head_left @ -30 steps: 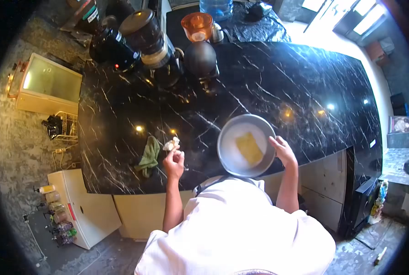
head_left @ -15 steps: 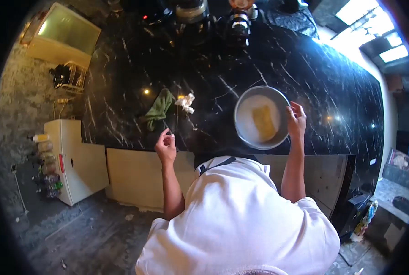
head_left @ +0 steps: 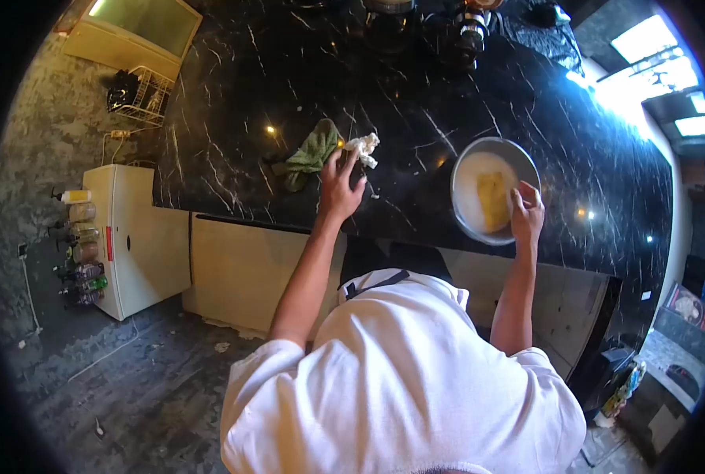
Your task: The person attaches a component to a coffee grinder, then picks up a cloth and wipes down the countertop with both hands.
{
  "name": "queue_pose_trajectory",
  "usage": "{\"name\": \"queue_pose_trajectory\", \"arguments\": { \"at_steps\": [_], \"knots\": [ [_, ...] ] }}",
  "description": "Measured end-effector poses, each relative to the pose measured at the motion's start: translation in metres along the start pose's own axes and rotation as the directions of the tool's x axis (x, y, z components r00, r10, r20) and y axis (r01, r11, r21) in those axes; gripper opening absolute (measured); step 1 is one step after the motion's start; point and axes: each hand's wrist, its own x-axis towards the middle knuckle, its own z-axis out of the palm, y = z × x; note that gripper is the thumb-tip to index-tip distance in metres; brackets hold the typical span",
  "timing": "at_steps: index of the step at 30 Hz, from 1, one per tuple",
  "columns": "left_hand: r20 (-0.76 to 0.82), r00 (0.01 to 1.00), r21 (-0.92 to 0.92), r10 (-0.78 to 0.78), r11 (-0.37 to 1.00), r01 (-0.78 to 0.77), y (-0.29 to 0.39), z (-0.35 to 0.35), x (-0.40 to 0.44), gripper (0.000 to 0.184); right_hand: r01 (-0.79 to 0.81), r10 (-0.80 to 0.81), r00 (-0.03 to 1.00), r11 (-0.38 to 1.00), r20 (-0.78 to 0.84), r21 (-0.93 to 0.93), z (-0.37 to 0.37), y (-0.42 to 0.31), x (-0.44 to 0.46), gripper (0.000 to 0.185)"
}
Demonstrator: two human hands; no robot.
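Observation:
My left hand reaches over the black counter, fingers stretched toward a white crumpled tissue and beside a bunched green cloth. Its fingertips are close to both; whether they touch either I cannot tell. On the right stands a round grey metal bowl near the counter's front edge. It holds whitish liquid with a yellow piece in it, sponge or cloth. My right hand is closed at the bowl's right rim, some fingertips over the inner side.
The black marbled counter carries a glass jar, a shiny metal device and a dark plastic bag at the back. A white fridge with bottles on its side stands at the left. A wire rack hangs on the wall.
My left hand has moved forward and right from the counter's edge to the cloth and tissue. My right hand's fingers now reach over the bowl's rim. The camera view has shifted.

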Motion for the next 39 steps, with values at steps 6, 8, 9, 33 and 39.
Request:
{"name": "queue_pose_trajectory", "arguments": {
  "at_steps": [6,8,9,33,39],
  "knots": [
    [0.33,0.935,-0.082,0.13,0.991,-0.109,-0.025,0.049,0.03,0.082,0.015,-0.019,0.999,0.994,0.035,0.107,0.024,-0.015,-0.049,0.034],
    [0.303,0.917,-0.051,0.259,0.965,-0.256,-0.019,0.047,0.023,0.073,-0.003,-0.003,0.999,0.993,0.049,0.12,0.03,-0.022,-0.068,0.033],
    [0.29,0.902,-0.032,0.32,0.945,-0.325,-0.017,0.045,0.018,0.068,-0.013,0.005,0.998,0.992,0.06,0.127,0.033,-0.024,-0.076,0.033],
    [0.415,0.72,-0.781,-0.556,0.188,0.596,-0.021,-0.089,-0.201,0.025,0.141,-0.215,0.725,0.976,0.654,0.164,0.185,-0.11,-0.106,0.03],
    [0.311,0.573,-0.948,-0.758,-0.201,0.248,-0.125,-0.218,-0.291,0.044,0.323,-0.362,0.58,0.925,0.73,0.202,0.314,-0.187,-0.183,0.035]
  ]
}}
